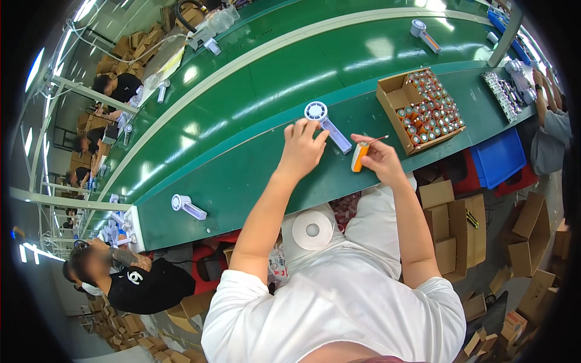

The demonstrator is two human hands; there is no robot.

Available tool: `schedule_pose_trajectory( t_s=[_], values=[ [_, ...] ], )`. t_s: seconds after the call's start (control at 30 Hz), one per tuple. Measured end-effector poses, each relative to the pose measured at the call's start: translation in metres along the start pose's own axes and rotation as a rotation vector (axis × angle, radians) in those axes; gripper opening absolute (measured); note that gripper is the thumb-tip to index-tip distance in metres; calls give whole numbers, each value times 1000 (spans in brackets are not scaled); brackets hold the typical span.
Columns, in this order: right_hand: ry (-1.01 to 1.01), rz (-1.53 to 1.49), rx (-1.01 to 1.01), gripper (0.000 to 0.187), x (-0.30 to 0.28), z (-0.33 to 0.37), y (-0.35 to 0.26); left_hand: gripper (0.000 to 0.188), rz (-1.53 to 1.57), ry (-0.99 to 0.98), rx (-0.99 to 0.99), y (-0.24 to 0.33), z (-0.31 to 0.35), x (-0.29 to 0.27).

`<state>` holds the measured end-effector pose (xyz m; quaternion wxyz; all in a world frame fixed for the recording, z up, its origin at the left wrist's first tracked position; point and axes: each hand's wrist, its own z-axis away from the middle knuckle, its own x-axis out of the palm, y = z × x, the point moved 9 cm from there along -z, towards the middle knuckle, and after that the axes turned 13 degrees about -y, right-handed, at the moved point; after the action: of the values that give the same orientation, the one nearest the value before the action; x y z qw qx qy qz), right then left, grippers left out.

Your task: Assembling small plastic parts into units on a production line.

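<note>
A small lavender-and-white handheld fan [340, 138] lies on the green workbench, its round head pointing away from me and its handle cavity facing up. My left hand [301, 150] is curled against the fan's neck, fingertips on its left side. To the right of the handle, my right hand [381, 162] pinches an orange cylindrical battery [360, 156] just above the bench's near edge. Thin wire leads stick out from the battery's top, by my right fingertips. The battery and the fan are apart.
A cardboard box [402, 94] of several upright batteries stands right of my hands. Another fan [189, 206] lies to the left. Beyond runs a green conveyor [254, 91] carrying more fans. A white tape roll [313, 230] rests on my lap; a blue bin [499, 158] is at right.
</note>
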<state>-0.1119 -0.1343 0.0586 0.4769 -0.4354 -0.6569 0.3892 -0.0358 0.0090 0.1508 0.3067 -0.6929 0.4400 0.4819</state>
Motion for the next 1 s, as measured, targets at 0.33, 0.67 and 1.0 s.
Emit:
schedule_pose_trajectory(
  t_s=[0.33,0.67,1.0],
  values=[
    [-94,188,366,41,6,-2,15,11,-164,-257,45,-6,-42,43],
    [-199,141,301,37,11,-2,6,12,634,-174,57,-48,-63,35],
    [-10,-10,89,38,9,-10,-6,36,1189,222,-306,-98,-36,101]
  ],
)
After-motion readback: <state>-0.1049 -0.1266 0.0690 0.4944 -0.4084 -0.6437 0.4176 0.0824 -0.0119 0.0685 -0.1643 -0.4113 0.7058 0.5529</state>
